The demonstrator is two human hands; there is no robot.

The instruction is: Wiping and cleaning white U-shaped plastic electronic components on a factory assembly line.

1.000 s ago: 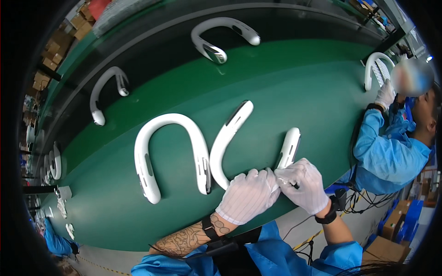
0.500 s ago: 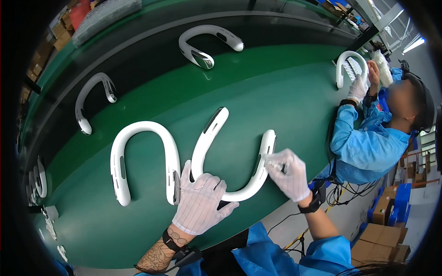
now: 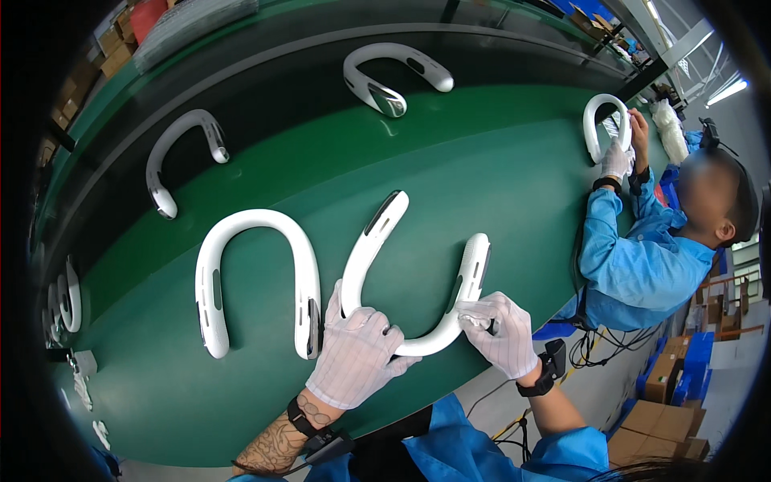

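Observation:
A white U-shaped neck fan lies on the green table in front of me, its two ends pointing away. My gloved left hand grips its curve near the left side, thumb and fingers spread around it. At the right arm of the same fan, my gloved right hand is closed in a pinch against the lower part. A bit of crumpled white shows at those fingertips; what it is I cannot make out. Just left of my left hand lies a second neck fan, curve facing away.
Beyond the table edge, two neck fans sit on a dark belt. Several more fans stand at the far left. On the right, a gloved co-worker in blue holds another fan. Cables hang below.
My right hand has slid down the fan's right arm toward its curve. The fans on the belt have shifted right. My left hand keeps its grip.

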